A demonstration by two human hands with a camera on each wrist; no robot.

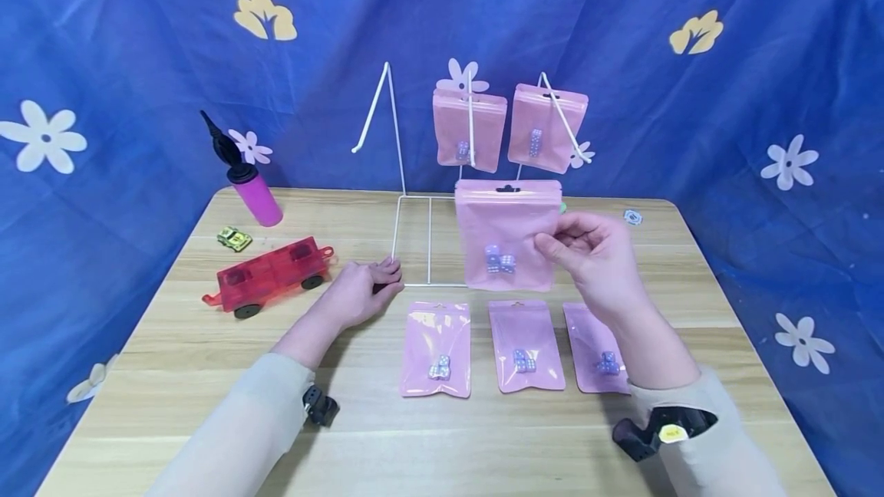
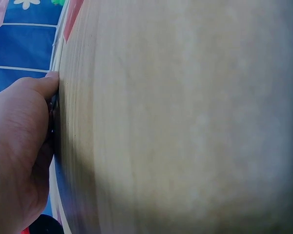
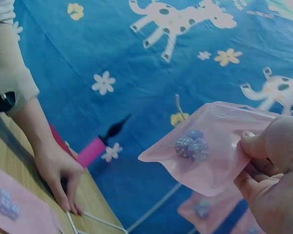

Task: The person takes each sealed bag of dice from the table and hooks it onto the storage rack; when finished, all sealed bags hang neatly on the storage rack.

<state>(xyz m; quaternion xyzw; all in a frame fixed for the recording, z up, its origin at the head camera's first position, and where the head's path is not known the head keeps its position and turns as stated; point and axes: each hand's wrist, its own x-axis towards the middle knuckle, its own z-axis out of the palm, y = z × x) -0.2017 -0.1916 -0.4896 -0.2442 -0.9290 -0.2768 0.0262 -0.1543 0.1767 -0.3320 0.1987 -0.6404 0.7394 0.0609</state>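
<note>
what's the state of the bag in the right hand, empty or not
Not empty: dice show through the pink bag that the right hand holds.

Left hand [image 1: 364, 291] low, pinching | right hand [image 1: 599, 261] raised higher, also pinching | both forearms [image 1: 304, 345] extended forward

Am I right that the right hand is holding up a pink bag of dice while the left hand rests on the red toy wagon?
Not quite: the head view shows the left hand touching the base of the white rack, not the red toy wagon. The right hand does hold up a pink bag of dice.
</note>
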